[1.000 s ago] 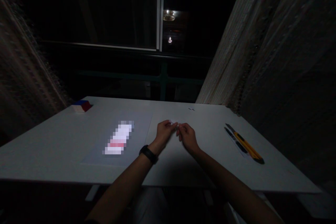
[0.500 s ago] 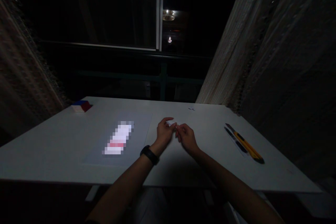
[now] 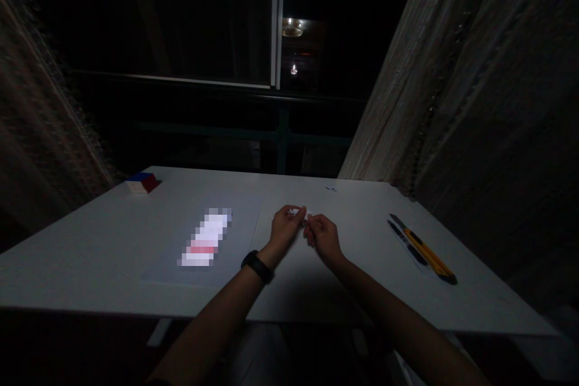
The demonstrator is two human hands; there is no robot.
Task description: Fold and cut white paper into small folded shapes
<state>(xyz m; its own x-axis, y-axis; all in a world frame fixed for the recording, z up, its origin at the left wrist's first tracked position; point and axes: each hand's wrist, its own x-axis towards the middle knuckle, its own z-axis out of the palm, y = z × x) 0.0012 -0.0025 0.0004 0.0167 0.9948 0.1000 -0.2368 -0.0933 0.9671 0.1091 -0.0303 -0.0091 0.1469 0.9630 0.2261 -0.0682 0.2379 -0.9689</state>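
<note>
My left hand [image 3: 284,225], with a dark band on its wrist, pinches a small white piece of paper [image 3: 296,211] between thumb and fingers. Right beside it my right hand [image 3: 324,234] is closed, its fingertips pinching the paper's near right edge. Both hands are close together above the middle of the white table [image 3: 289,295]. Most of the paper is hidden by my fingers, and the dim light blurs its shape.
To the left a lit, pixelated phone screen [image 3: 207,238] lies on a pale sheet [image 3: 165,265]. A red, white and blue block [image 3: 141,182] sits far left. A yellow utility knife [image 3: 427,250] and a pen [image 3: 407,241] lie right. Small dark-marked scraps [image 3: 331,189] rest at the back.
My left thumb has shifted slightly over the paper, and more white shows near the fingertips. Both hands otherwise stay in almost the same place.
</note>
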